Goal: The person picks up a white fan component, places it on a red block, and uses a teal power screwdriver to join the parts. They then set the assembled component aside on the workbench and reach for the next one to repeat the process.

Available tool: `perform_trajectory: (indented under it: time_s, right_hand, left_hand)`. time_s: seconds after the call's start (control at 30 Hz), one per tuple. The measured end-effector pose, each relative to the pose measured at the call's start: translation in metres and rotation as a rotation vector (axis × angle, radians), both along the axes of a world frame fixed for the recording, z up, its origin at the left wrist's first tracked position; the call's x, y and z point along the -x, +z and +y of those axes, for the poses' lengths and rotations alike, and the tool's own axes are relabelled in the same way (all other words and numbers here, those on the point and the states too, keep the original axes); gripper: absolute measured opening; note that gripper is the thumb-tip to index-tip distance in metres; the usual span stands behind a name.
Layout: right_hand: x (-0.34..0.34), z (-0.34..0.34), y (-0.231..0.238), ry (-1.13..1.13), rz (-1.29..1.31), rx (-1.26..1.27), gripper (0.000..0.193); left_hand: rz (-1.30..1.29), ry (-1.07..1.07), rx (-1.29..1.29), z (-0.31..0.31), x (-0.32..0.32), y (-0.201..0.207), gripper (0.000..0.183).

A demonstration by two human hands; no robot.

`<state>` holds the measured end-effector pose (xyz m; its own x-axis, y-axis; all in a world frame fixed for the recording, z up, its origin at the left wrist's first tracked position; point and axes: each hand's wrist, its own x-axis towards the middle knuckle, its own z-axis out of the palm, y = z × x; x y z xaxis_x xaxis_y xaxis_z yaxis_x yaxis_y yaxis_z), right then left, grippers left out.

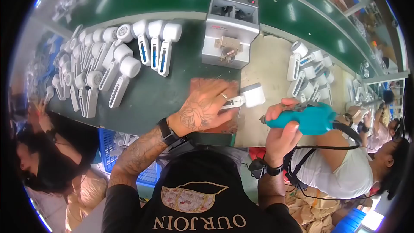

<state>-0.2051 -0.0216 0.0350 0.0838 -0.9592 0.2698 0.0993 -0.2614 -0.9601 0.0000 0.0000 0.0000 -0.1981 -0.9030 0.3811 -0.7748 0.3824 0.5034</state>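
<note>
My left hand [202, 105] is closed over the handle of a white shower head [253, 95]. That shower head lies on its side on a reddish-brown mat [213, 87], its head sticking out to the right past the mat. Part of its handle is hidden under my fingers. In my right hand [282, 138] is a teal electric screwdriver [302, 120], gripped round its body. Its tip points left, a little below the shower head and apart from it. A black cord leads from the tool's right end.
On the left of the green table [172, 97] stand and lie many white shower heads [125, 71], some with blue strips. More shower heads [308, 71] are piled on the right. A grey machine [230, 30] sits straight ahead. People work close on both sides; a blue crate [108, 146] is below.
</note>
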Motion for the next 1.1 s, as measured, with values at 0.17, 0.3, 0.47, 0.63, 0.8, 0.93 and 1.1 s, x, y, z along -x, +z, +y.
perform_trajectory:
  time_s: [0.17, 0.3, 0.47, 0.63, 0.8, 0.93, 1.1]
  right_hand:
    - [-0.04, -0.006, 0.016, 0.159, -0.199, 0.08, 0.069]
    - [-0.065, -0.018, 0.015, 0.208, -0.233, 0.051, 0.072]
    - [-0.077, -0.02, 0.009, 0.207, -0.196, 0.072, 0.07]
    - [-0.074, -0.024, 0.001, 0.184, -0.172, 0.097, 0.068]
    - [-0.076, -0.027, 0.0, 0.192, -0.162, 0.105, 0.069]
    - [-0.077, -0.026, -0.001, 0.197, -0.154, 0.13, 0.068]
    - [-0.076, -0.024, -0.003, 0.195, -0.183, 0.134, 0.069]
  left_hand:
    - [0.171, -0.107, 0.041, -0.002, -0.013, 0.002, 0.025]
    - [0.162, -0.114, 0.1, -0.003, -0.021, -0.007, 0.028]
    - [0.194, -0.146, 0.043, -0.002, -0.023, -0.011, 0.037]
    - [0.182, -0.111, 0.067, -0.001, -0.02, -0.011, 0.036]
    - [0.178, -0.145, 0.128, -0.002, -0.023, -0.012, 0.034]
    - [0.163, -0.177, 0.153, -0.002, -0.025, -0.014, 0.032]
    - [0.246, -0.222, 0.064, -0.003, -0.025, -0.02, 0.029]
